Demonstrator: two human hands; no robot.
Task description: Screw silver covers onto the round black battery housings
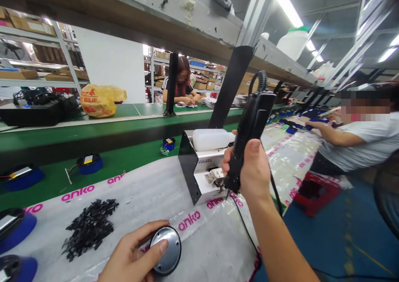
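My right hand (254,170) grips a black electric screwdriver (254,120), its tip pointing down at the front of a screw feeder (207,180). Whether the tip touches the feeder I cannot tell. In my left hand (134,253) is a round disc (168,248) with a black rim, a silver face and small holes, the thumb lying across its face. To the left of that hand, a pile of small black pieces (92,226) lies on the printed plastic sheet (149,182). A white plastic bottle (210,139) rests on its side on the feeder.
Blue round units with batteries (90,162) stand along the left and back of the green bench. A yellow bag (99,100) sits on the farther bench. An overhead shelf (187,12) crosses above. One co-worker (181,84) sits opposite, another (364,136) at right. A cable (246,226) hangs beside my right arm.
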